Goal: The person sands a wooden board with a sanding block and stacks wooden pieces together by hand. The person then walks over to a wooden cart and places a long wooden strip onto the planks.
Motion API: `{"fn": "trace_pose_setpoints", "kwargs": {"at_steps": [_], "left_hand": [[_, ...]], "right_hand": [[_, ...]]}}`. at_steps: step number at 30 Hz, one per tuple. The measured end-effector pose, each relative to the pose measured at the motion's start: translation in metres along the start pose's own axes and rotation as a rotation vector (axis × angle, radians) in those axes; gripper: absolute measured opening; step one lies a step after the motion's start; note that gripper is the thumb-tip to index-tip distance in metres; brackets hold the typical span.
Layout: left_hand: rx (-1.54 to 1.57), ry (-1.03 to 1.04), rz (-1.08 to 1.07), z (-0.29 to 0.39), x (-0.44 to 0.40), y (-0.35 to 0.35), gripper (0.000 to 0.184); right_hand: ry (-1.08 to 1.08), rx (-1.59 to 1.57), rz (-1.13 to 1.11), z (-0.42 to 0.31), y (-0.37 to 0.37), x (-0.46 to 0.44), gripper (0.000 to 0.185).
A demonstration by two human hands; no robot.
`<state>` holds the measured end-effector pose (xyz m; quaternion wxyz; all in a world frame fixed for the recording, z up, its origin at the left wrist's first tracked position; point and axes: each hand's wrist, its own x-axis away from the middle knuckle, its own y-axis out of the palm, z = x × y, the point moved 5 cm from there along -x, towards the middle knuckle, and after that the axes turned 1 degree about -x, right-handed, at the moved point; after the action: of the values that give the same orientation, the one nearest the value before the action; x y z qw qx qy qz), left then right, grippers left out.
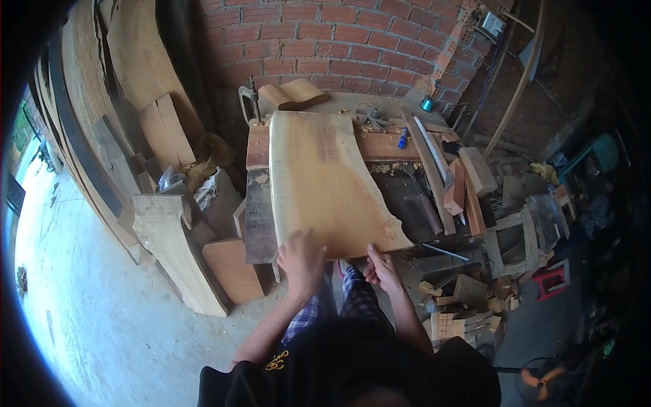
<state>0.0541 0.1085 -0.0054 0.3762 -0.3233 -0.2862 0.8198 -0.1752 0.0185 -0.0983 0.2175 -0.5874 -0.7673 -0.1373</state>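
A broad wooden slab [325,183] with one wavy edge lies flat on the workbench, its near end facing me. My left hand [302,264] rests at the slab's near left corner, slightly blurred, with fingers stretched over the surface. At the near right part of the same end, my right hand [384,270] has its thumb on the top edge and its fingers curled below, gripping the slab. The slab's underside is hidden.
A clamp [252,102] stands at the bench's far left, beside a curved wood block [293,93]. Chisel-like tools [426,203] and wood strips [434,176] lie on the right. Boards [146,74] lean at left; offcuts [468,312] are piled on the floor at right.
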Motion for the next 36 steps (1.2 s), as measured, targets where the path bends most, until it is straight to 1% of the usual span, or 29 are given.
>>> {"fn": "trace_pose_setpoints", "kwargs": {"at_steps": [2, 3, 4, 5, 6, 7, 8, 9, 10, 11, 12, 13, 14, 16, 17, 18, 19, 20, 22, 24, 25, 26, 27, 28, 29, 33, 34, 36], "left_hand": [[0.521, 0.033, -0.151, 0.003, -0.003, -0.003, 0.032], [0.666, -0.165, -0.255, 0.008, 0.000, -0.010, 0.022], [0.873, -0.259, -0.296, 0.021, 0.004, -0.028, 0.018], [0.993, -0.161, -0.337, 0.033, 0.006, -0.046, 0.015], [1.115, -0.064, -0.379, 0.044, 0.009, -0.066, 0.013], [1.203, 0.029, -0.437, 0.061, 0.016, -0.090, 0.007], [1.290, 0.038, -0.660, 0.072, 0.028, -0.111, 0.017], [1.253, 0.328, -0.852, 0.081, 0.037, -0.131, 0.031], [1.297, 0.695, -1.079, 0.092, 0.047, -0.148, 0.046], [1.390, 0.974, -1.288, 0.101, 0.063, -0.161, 0.050], [1.383, 1.086, -1.393, 0.100, 0.083, -0.175, 0.049], [1.370, 1.119, -1.423, 0.105, 0.097, -0.189, 0.035], [1.340, 1.148, -1.408, 0.105, 0.109, -0.194, 0.030], [1.092, 1.579, -1.283, 0.099, 0.127, -0.200, 0.086], [1.095, 1.569, -1.276, 0.096, 0.129, -0.201, 0.086], [1.117, 1.525, -1.286, 0.093, 0.131, -0.200, 0.050], [1.143, 1.479, -1.292, 0.095, 0.131, -0.200, 0.022], [1.180, 1.333, -1.201, 0.098, 0.126, -0.204, 0.011], [1.378, 1.014, -0.649, 0.092, 0.112, -0.212, 0.005], [1.524, 0.856, 0.136, 0.066, 0.115, -0.212, 0.006], [1.582, 0.761, 0.210, 0.063, 0.118, -0.213, 0.004], [1.679, 0.650, 0.106, 0.069, 0.115, -0.212, 0.002], [1.781, 0.586, 0.132, 0.079, 0.116, -0.207, 0.004], [1.766, 0.489, -0.067, 0.076, 0.118, -0.213, 0.011], [1.775, 0.427, -0.043, 0.073, 0.125, -0.205, 0.011], [2.133, 0.469, -0.255, 0.103, 0.144, -0.151, 0.038], [2.222, 0.485, -0.319, 0.113, 0.150, -0.140, 0.045], [2.387, 0.560, -0.447, 0.136, 0.157, -0.125, 0.060]], "right_hand": [[-0.043, 0.061, 0.005, 0.004, -0.004, -0.006, 0.063], [-0.054, 0.087, 0.017, 0.007, -0.004, -0.005, 0.064], [-0.063, 0.108, 0.035, 0.009, -0.005, -0.004, 0.064], [-0.062, 0.150, -0.005, -0.002, -0.002, 0.010, 0.064], [-0.041, 0.167, -0.054, -0.002, -0.002, 0.016, 0.060], [-0.075, 0.213, -0.084, -0.001, -0.004, 0.024, 0.056], [-0.113, 0.261, -0.115, 0.001, -0.005, 0.032, 0.052], [-0.095, 0.258, -0.125, 0.003, -0.007, 0.043, 0.042], [-0.091, 0.244, -0.113, 0.009, -0.011, 0.050, 0.042], [-0.100, 0.276, -0.125, 0.014, -0.016, 0.056, 0.040], [-0.111, 0.312, -0.143, 0.018, -0.021, 0.060, 0.038], [-0.091, 0.335, -0.144, 0.018, -0.025, 0.068, 0.035], [-0.071, 0.351, -0.139, 0.020, -0.030, 0.073, 0.034], [-0.090, 0.440, -0.159, 0.012, -0.034, 0.083, 0.031], [-0.117, 0.479, -0.157, 0.004, -0.036, 0.086, 0.030], [-0.141, 0.525, -0.153, -0.007, -0.038, 0.089, 0.029], [-0.163, 0.542, -0.147, -0.020, -0.039, 0.094, 0.028], [-0.203, 0.566, -0.136, -0.032, -0.041, 0.095, 0.026], [-0.246, 0.602, -0.065, -0.054, -0.047, 0.098, 0.025], [-0.309, 0.610, -0.042, -0.073, -0.055, 0.099, 0.024], [-0.319, 0.603, -0.010, -0.079, -0.059, 0.100, 0.024], [-0.326, 0.600, 0.014, -0.082, -0.063, 0.099, 0.024], [-0.332, 0.608, 0.022, -0.081, -0.068, 0.095, 0.025], [-0.337, 0.618, 0.038, -0.078, -0.074, 0.091, 0.026], [-0.316, 0.616, 0.049, -0.071, -0.080, 0.088, 0.026], [-0.236, 0.614, 0.023, -0.037, -0.101, 0.078, 0.026], [-0.207, 0.617, 0.046, -0.027, -0.109, 0.078, 0.026], [-0.236, 0.584, 0.051, -0.023, -0.120, 0.076, 0.025]]}}
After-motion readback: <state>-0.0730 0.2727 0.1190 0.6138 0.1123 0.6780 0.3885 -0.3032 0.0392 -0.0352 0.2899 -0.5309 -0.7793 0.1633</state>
